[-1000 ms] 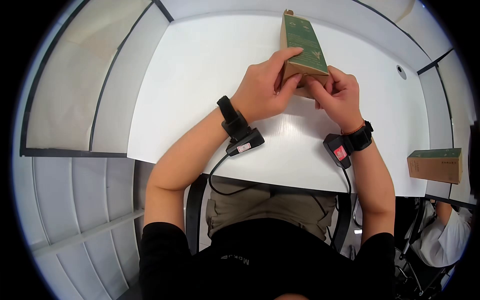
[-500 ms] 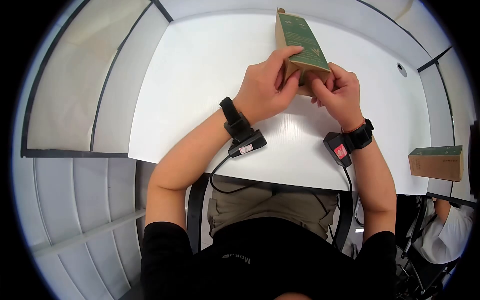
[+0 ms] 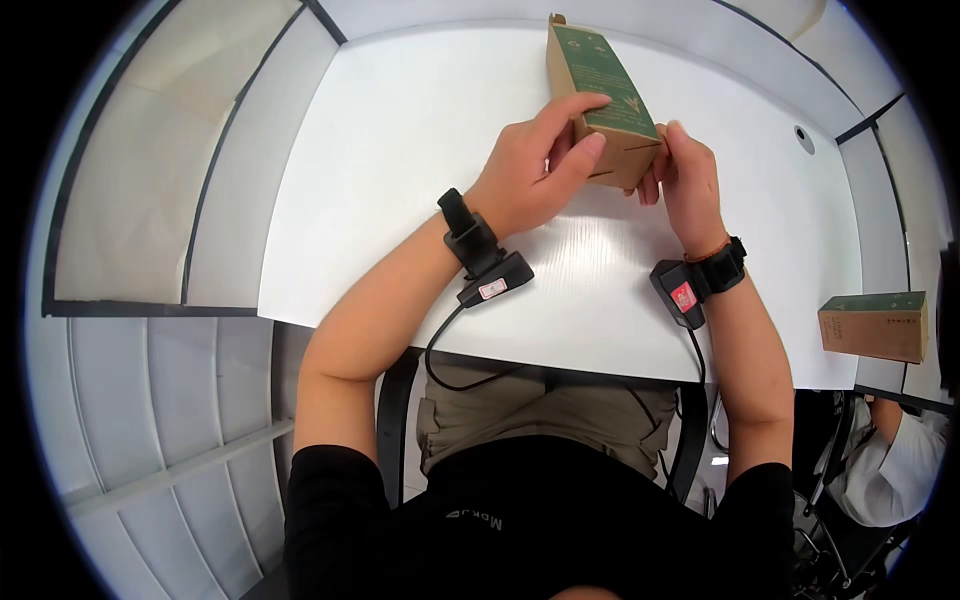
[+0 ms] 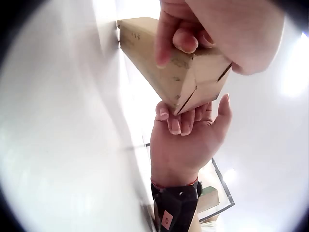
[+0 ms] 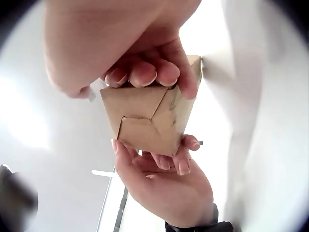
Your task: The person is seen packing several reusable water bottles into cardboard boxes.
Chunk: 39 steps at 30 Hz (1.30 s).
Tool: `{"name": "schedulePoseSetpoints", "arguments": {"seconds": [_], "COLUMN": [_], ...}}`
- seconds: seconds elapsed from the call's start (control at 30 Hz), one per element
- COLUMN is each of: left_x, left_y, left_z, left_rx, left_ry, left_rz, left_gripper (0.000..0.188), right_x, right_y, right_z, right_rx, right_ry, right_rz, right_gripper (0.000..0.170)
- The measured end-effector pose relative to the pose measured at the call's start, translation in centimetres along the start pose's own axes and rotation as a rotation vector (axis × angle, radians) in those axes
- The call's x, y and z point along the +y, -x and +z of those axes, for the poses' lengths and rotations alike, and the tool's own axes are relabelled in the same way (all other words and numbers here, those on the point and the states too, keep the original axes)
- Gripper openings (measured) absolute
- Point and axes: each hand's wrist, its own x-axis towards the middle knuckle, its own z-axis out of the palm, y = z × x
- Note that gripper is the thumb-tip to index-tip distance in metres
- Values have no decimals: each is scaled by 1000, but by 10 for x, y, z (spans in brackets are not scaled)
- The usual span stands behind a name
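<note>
A brown cardboard box (image 3: 622, 160) with a green printed top lies lengthwise between both hands, its near end facing the body. That end shows folded flaps with slit-like seams, also plain on the box (image 5: 142, 118) in the right wrist view. My left hand (image 3: 530, 175) grips the left side, index finger laid over the green top and thumb raised off the end face. On the other side my right hand (image 3: 692, 195) holds the box's right edge with bent fingers, its thumb apart from the cardboard. A small tab stands up at the far end.
A second brown and green box (image 3: 873, 328) stands at the right end of the white table (image 3: 400, 200). Low partition panels (image 3: 230, 180) border the table. A cable hole (image 3: 804, 140) is at the back right. Another person's white sleeve (image 3: 890, 480) shows at the lower right.
Both thumbs have come away from the box's near end, where they were pressing in. Its flaps now lie flat. The far end has swung slightly left.
</note>
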Motion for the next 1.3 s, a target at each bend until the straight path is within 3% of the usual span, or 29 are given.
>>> {"name": "schedulePoseSetpoints", "arguments": {"seconds": [0.07,0.17,0.27,0.37,0.4,0.5,0.6,0.7,0.8,0.9,1.0,1.13,1.23,1.3], "left_x": [3,1,-12,-18,-11,-26,-23,-21,-25,-33,-42,-13,-12,-20], "left_y": [-1,-7,-11,-11,-11,-13,-15,-16,-10,-13,-13,-12,-14,-14], "left_z": [7,4,3,4,1,-6,-9,-15,-8,-14,-6,-5,-9,-10], "left_rx": [47,46,108,143,141,33,-136,-128,-16,-112,-118,-118,-145,-156], "left_ry": [168,221,396,519,579,649,780,767,663,301,215,7,-92,-163], "left_rz": [-119,-477,-594,-628,-667,-721,-663,-693,-571,-372,-299,-290,-266,-204], "left_gripper": [60,78,94,109,114,105,95,85,83,88,94,96,82,76], "right_x": [6,17,17,19,18,13,14,9,18,31,29,24,25,26], "right_y": [-4,-10,-12,-13,-15,-13,-15,-14,-15,-16,-17,-12,-13,-14], "right_z": [0,4,4,3,1,6,-3,1,-5,-7,-8,-7,-4,-8], "right_rx": [43,69,-9,44,38,88,-24,-77,-144,-90,-67,-68,19,138], "right_ry": [6,141,94,25,2,-73,-97,-99,114,193,294,213,308,624], "right_rz": [23,200,192,191,258,231,279,276,64,-182,-204,-15,-203,-369], "right_gripper": [62,56,44,36,44,61,79,87,92,94,90,71,69,57]}}
